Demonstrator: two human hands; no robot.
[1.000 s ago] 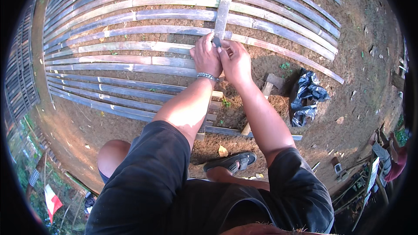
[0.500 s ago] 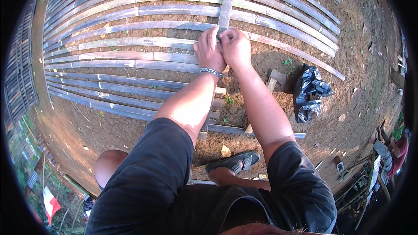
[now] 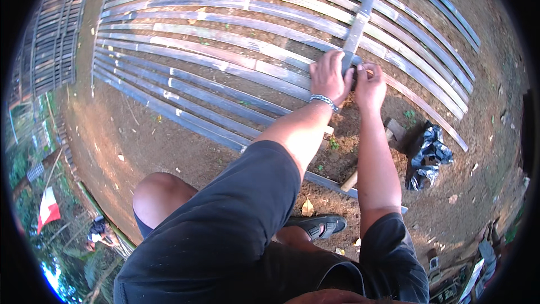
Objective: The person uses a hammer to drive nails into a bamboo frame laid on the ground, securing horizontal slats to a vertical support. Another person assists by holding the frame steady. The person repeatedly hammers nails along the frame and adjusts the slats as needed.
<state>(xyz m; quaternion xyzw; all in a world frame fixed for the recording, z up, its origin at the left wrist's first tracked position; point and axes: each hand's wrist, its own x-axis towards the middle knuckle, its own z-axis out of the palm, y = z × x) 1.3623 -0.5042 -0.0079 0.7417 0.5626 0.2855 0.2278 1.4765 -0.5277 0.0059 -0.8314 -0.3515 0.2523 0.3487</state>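
Note:
A bamboo crosspiece (image 3: 368, 1) lies across a row of split bamboo slats (image 3: 270, 50) on the ground. My left hand (image 3: 329, 79), with a bracelet at the wrist, presses over the near part of this crosspiece, fingers on its left side and thumb against it. Close beside it, my right hand (image 3: 371, 87) is pinched at the crosspiece's right edge. What those fingertips hold, if anything, is too small to make out. The two hands hide the crosspiece's lower stretch.
Right of my forearm lie a crumpled black plastic bag (image 3: 430, 157) and a blocky-headed tool (image 3: 396, 130), its wooden handle partly behind the arm. My sandalled foot (image 3: 318, 227) rests on the soil. Another slatted bamboo panel (image 3: 56, 34) is at far left, a red-and-white flag (image 3: 48, 209) below.
My view has turned, so the slats and hands appear further right and lower. Both hands stay at the crosspiece, and the right has drawn slightly apart from the left.

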